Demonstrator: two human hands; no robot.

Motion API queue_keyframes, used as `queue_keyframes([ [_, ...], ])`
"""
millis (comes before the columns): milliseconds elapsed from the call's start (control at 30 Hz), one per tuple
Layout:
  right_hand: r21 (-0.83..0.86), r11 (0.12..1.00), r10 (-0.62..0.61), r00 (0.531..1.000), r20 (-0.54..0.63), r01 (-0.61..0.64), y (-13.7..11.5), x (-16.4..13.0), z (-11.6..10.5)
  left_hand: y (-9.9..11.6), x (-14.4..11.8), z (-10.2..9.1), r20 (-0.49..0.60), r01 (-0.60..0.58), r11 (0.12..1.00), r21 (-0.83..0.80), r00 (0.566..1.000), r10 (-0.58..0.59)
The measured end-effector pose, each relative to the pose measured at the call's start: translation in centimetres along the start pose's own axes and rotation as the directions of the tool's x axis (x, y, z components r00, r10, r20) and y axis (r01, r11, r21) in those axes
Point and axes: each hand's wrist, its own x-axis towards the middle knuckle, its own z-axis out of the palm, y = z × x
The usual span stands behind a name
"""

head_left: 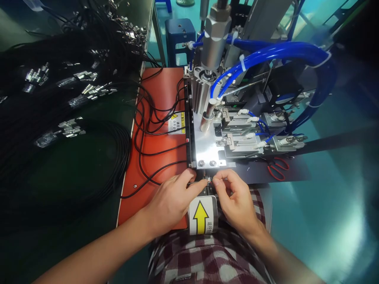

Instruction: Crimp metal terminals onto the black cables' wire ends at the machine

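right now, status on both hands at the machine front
Left hand and right hand fingertip to fingertip, pinching a small metal-ended part. Thin black cable trails left over the orange mat. Red-handled scissors lie apart.

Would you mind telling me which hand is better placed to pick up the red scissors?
The right hand, I think: the scissors lie on its side, just beyond it, while the left hand would have to cross over.

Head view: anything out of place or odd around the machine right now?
Red-handled scissors lie loose on the dark ledge beside the machine's clamps, under the blue hoses. Otherwise nothing stands out; both hands pinch a small part at the front edge.
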Motion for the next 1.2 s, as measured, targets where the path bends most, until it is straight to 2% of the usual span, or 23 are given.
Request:
queue_keyframes([
  [200, 0.208, 0.952, 0.213, 0.974, 0.073, -0.223, 0.24, -0.21, 0.16, 0.00, 0.05, -0.07, 0.004, 0.001, 1.000, 0.007, 1.000, -0.001],
  [333, 0.282, 0.907, 0.284, 0.948, 0.141, -0.314, 0.14, -0.15, 0.03, -0.03, -0.01, -0.08, 0.024, 0.019, 1.000, -0.002, 1.000, -0.019],
  [700, 0.243, 0.934, 0.237, 0.964, 0.124, -0.261, 0.58, -0.11, 0.06, -0.12, -0.12, 0.09, 0.002, 0.006, 0.999, -0.041, 1.000, -0.006],
  [967, 0.076, 0.984, 0.156, 0.987, 0.036, -0.159, 0.57, -0.14, 0.19, -0.19, -0.17, 0.24, -0.010, -0.003, 0.999, -0.051, 1.000, 0.003],
  [1200, 0.225, 0.925, 0.284, 0.950, 0.127, -0.307, 0.23, 0.14, -0.13, -0.21, -0.10, 0.15, -0.027, -0.015, 0.998, -0.057, 1.000, 0.013],
])
